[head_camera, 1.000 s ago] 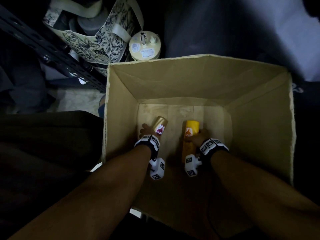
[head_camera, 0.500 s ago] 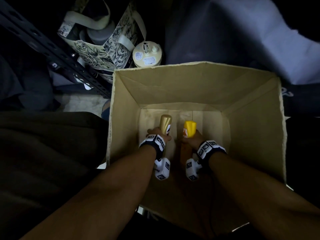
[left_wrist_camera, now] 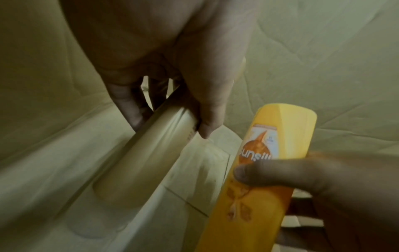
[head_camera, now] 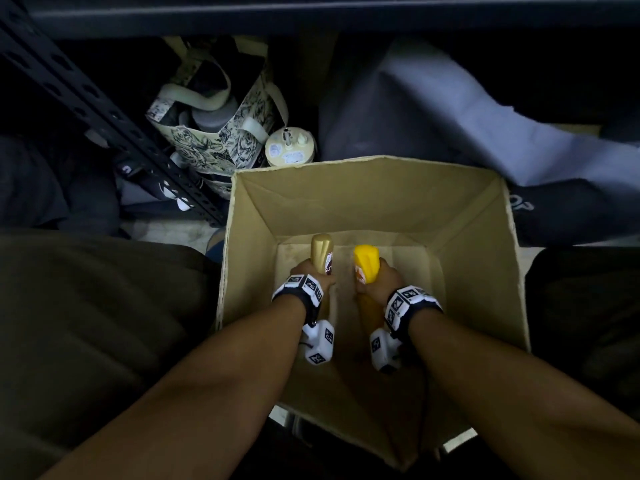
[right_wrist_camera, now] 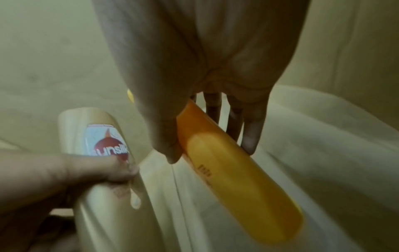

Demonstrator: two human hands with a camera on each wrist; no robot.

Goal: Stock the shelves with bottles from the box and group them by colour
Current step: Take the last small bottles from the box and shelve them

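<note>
Both of my hands are inside the open cardboard box [head_camera: 481, 265]. My left hand [head_camera: 311, 273] grips a gold bottle [head_camera: 322, 252] with a dark red label; its body shows in the left wrist view as the gold bottle [left_wrist_camera: 138, 158] under my thumb and fingers. My right hand [head_camera: 379, 280] grips a yellow bottle [head_camera: 366, 263], seen from the right wrist as the yellow bottle [right_wrist_camera: 233, 173] held between thumb and fingers. Both bottles stand lifted off the box floor, caps pointing away from me, side by side and apart.
A black perforated shelf post [head_camera: 104, 123] slants at the upper left. A patterned tote bag [head_camera: 214, 133] and a round cream container [head_camera: 290, 148] stand behind the box. Grey cloth [head_camera: 450, 112] lies at the upper right, dark fabric [head_camera: 86, 323] on my left.
Both hands have lifted their bottles from lying on the box floor to a raised, more upright hold. The view has tilted up, showing more of the shelf.
</note>
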